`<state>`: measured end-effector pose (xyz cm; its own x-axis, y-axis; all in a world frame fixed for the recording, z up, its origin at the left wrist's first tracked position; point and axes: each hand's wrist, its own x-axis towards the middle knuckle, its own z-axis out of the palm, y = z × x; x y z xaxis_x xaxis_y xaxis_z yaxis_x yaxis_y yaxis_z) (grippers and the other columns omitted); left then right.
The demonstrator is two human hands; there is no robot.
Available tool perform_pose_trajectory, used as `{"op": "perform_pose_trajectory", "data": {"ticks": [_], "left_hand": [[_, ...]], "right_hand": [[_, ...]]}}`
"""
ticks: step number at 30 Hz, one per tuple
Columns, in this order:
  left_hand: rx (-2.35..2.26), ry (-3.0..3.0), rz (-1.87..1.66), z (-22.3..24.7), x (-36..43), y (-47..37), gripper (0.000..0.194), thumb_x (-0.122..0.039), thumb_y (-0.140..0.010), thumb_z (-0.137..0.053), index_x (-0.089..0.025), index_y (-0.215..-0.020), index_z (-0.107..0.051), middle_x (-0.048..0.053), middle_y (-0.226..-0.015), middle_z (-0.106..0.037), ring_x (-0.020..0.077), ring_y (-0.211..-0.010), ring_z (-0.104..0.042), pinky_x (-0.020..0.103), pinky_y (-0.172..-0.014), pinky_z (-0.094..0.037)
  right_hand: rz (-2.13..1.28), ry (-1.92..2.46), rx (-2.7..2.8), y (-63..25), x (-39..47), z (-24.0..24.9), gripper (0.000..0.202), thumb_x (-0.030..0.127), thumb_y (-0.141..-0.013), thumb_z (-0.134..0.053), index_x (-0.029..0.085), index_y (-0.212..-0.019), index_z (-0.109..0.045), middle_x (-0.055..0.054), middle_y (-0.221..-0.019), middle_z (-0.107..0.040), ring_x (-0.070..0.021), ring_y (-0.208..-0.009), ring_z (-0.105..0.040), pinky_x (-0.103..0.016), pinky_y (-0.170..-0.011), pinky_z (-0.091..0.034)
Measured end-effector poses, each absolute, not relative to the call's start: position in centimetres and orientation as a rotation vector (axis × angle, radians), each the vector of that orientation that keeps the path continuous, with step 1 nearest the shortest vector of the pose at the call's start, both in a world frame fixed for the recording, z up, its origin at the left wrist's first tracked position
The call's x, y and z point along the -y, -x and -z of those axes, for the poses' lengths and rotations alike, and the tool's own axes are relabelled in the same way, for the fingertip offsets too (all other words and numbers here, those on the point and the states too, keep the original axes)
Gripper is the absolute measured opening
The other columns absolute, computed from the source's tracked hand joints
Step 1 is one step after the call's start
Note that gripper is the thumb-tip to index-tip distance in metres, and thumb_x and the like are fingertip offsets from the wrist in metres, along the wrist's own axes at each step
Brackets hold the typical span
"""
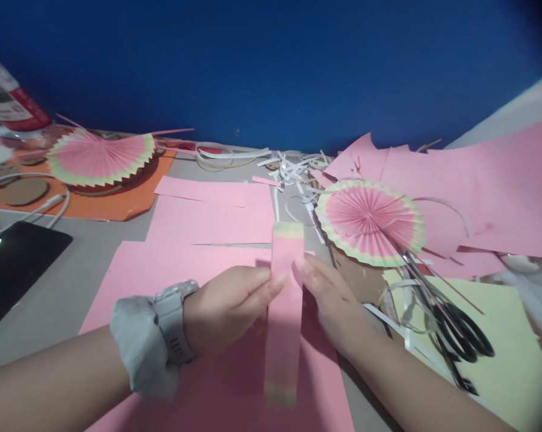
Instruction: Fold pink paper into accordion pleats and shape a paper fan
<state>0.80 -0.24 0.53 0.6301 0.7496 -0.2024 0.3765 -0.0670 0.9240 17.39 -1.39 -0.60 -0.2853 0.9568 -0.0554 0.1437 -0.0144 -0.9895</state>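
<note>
My left hand, with a watch and a grey scrunchie at the wrist, pinches the left edge of a folded pink paper strip. Pale green bands mark both ends of the strip, which stands lengthwise away from me. On its right edge my right hand grips it with the thumb and fingers closed. Beneath both hands lies a large pink sheet. Farther off is another pink sheet with a narrow piece along its top.
A pleated paper rosette and black-handled scissors lie right, near pale green paper. Paper scraps gather at the back. Left are a pleated fan, orange sheet, black phone, white cable and bottle.
</note>
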Motion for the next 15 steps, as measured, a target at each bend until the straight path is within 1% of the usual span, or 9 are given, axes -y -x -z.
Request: {"op": "perform_pose_trajectory", "data": {"ticks": [3, 6, 9, 11, 13, 15], "left_hand": [[-0.918, -1.754, -0.349, -0.76, 0.09, -0.88, 0.04, -0.036, -0.094, -0.029, -0.018, -0.058, -0.028, -0.006, -0.055, -0.034, 0.0092, -0.052, -0.031, 0.023, -0.054, -0.029], [-0.905, -1.722, -0.383, -0.79, 0.04, -0.89, 0.038, -0.036, -0.094, -0.027, -0.019, -0.06, -0.028, -0.005, -0.059, -0.033, 0.0095, -0.056, -0.032, 0.023, -0.055, -0.03], [-0.957, -1.723, -0.417, -0.68, 0.12, -0.79, 0.036, -0.039, -0.092, -0.03, -0.018, -0.064, -0.037, -0.004, -0.063, -0.038, 0.0106, -0.06, -0.037, 0.023, -0.058, -0.032], [-0.928, -1.723, -0.421, -0.68, 0.21, -0.73, 0.028, -0.039, -0.089, -0.041, -0.017, -0.071, -0.046, -0.004, -0.068, -0.045, 0.0109, -0.063, -0.041, 0.022, -0.059, -0.034], [-0.845, -1.707, -0.411, -0.76, 0.3, -0.75, 0.021, -0.035, -0.084, -0.05, -0.017, -0.075, -0.053, -0.004, -0.068, -0.049, 0.0099, -0.061, -0.044, 0.02, -0.056, -0.034], [-0.805, -1.676, -0.396, -0.83, 0.35, -0.84, 0.022, -0.033, -0.085, -0.051, -0.016, -0.074, -0.059, -0.004, -0.064, -0.052, 0.0087, -0.057, -0.045, 0.018, -0.052, -0.033]], "right_hand": [[-1.402, 1.166, 1.523, -17.35, 1.22, 0.56, 0.038, 0.046, -0.091, -0.038, 0.021, -0.062, -0.035, 0.005, -0.06, -0.028, -0.0099, -0.054, -0.028, -0.022, -0.052, -0.031], [-1.379, 1.144, 1.54, -17.19, 1.04, 0.41, 0.038, 0.042, -0.091, -0.04, 0.02, -0.06, -0.034, 0.006, -0.057, -0.026, -0.009, -0.051, -0.024, -0.022, -0.049, -0.029], [-1.309, 1.187, 1.532, -17.1, 1.03, 0.46, 0.037, 0.039, -0.09, -0.045, 0.02, -0.059, -0.038, 0.006, -0.055, -0.031, -0.0087, -0.049, -0.027, -0.022, -0.047, -0.027], [-1.23, 1.245, 1.488, -17.14, 1.13, 0.66, 0.034, 0.04, -0.089, -0.046, 0.02, -0.061, -0.044, 0.005, -0.056, -0.036, -0.009, -0.049, -0.031, -0.022, -0.046, -0.028], [-1.141, 1.275, 1.425, -17.25, 1.28, 0.95, 0.032, 0.043, -0.089, -0.045, 0.021, -0.065, -0.048, 0.005, -0.057, -0.04, -0.0094, -0.049, -0.034, -0.023, -0.045, -0.028], [-1.061, 1.289, 1.361, -17.4, 1.43, 1.26, 0.036, 0.047, -0.088, -0.044, 0.02, -0.064, -0.047, 0.005, -0.056, -0.039, -0.0091, -0.048, -0.034, -0.023, -0.045, -0.029]]}}
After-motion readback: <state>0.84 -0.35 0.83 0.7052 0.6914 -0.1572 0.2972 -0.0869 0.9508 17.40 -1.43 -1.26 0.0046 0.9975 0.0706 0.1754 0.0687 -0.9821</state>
